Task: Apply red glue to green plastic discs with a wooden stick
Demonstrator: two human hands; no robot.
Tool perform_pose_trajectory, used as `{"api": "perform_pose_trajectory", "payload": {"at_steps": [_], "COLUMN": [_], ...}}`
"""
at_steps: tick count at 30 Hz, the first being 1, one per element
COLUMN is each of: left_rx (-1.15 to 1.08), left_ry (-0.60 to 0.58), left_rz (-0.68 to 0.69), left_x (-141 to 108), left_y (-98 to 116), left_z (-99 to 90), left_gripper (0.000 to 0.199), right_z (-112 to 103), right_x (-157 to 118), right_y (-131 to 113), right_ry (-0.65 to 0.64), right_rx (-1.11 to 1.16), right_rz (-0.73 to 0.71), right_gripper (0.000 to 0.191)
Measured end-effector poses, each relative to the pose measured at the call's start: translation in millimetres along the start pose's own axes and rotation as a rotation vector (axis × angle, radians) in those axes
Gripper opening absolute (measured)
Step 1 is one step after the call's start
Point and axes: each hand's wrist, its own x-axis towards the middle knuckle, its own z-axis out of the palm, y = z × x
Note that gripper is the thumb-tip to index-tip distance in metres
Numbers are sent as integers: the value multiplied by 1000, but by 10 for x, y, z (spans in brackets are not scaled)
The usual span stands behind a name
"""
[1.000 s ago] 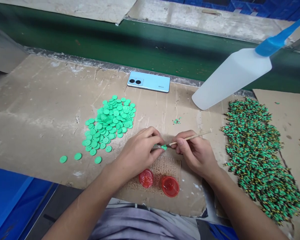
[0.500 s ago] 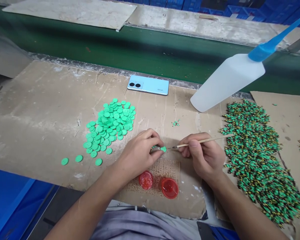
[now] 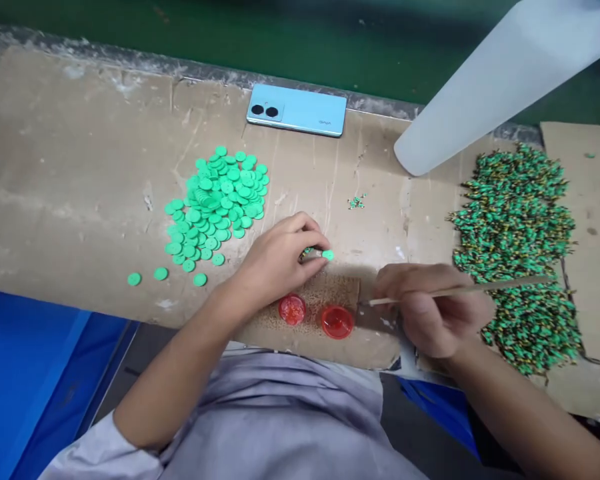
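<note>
Green plastic button [image 3: 327, 255], left fingers [image 3: 314, 241]

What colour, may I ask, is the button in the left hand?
The button in the left hand is bright green, best in the head view.

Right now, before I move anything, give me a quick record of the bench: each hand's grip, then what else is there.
Left grip: left hand pinching a green button
Right grip: right hand holding a thin wooden stick
Below hands: two red cups
Also: green button pile, green-and-yellow pieces, light-blue phone, white plastic bottle
</note>
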Motion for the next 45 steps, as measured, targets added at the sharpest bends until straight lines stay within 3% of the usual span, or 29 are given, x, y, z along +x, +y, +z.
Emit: {"api": "perform_pose_trajectory", "payload": {"at_steps": [3, 6, 17, 40, 42, 45], "left_rx": [12, 32, 59, 66, 64, 64], "left_ry": [-3, 6, 5, -7, -7, -12], "left_rz": [16, 41, 61, 47, 47, 51], "left_x": [2, 4, 12, 1, 1, -6], "left_y": [-4, -1, 2, 13, 16, 21], "left_z": [2, -7, -3, -17, -19, -22], "left_gripper": [13, 11, 10, 8, 8, 8], "right_z": [76, 97, 149, 149, 134, 108], "right_x": [2, 35, 30, 37, 0, -36], "right_y": [42, 2, 44, 36, 50, 84], "right_ry": [-127, -254, -308, -307, -265, -13], "right_rx": [-6, -114, -186, -161, -112, -7], "right_rz": [-158, -102, -94, -56, -45, -4], "right_gripper": [15, 17, 15, 13, 13, 12]}}
